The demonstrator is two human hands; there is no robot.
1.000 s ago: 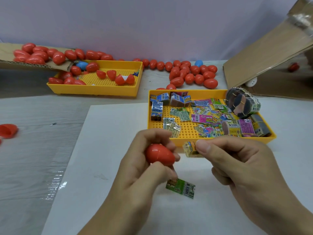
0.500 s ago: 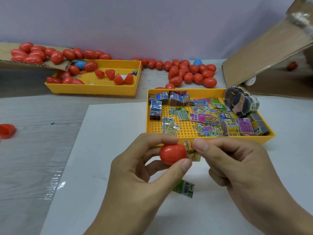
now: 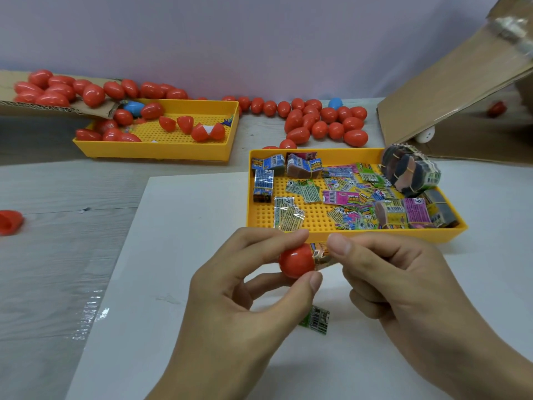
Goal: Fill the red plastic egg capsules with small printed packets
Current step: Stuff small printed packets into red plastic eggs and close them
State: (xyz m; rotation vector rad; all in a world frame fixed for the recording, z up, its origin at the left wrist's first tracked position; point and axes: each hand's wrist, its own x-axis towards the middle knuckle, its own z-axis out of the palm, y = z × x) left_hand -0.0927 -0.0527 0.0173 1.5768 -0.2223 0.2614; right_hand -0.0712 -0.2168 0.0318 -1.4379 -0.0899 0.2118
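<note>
Packet meets red egg half
Just before the yellow tray (image 3: 354, 234), left hand (image 3: 236, 295) pinches the egg half (image 3: 297, 259); right hand (image 3: 403, 284) pinches a packet (image 3: 321, 255) at its mouth

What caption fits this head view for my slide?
Left hand holds a red egg capsule as the right hand feeds in a printed packet.

You have two hands in view, the left hand (image 3: 230, 295) and the right hand (image 3: 403, 287). One red capsule (image 3: 297, 261) sits between them, with one packet (image 3: 321, 254) at its mouth. One green packet (image 3: 315, 320) lies on the one white sheet (image 3: 178, 255). You have two yellow trays: the far tray (image 3: 161, 148) and the near tray (image 3: 354, 235). Two blue capsules show, one (image 3: 134, 107) by the far tray and one (image 3: 335, 103) among the red ones at the back. One red half (image 3: 10, 222) lies alone at your left. The loose red capsules and tray packets are too many to count surely.
</note>
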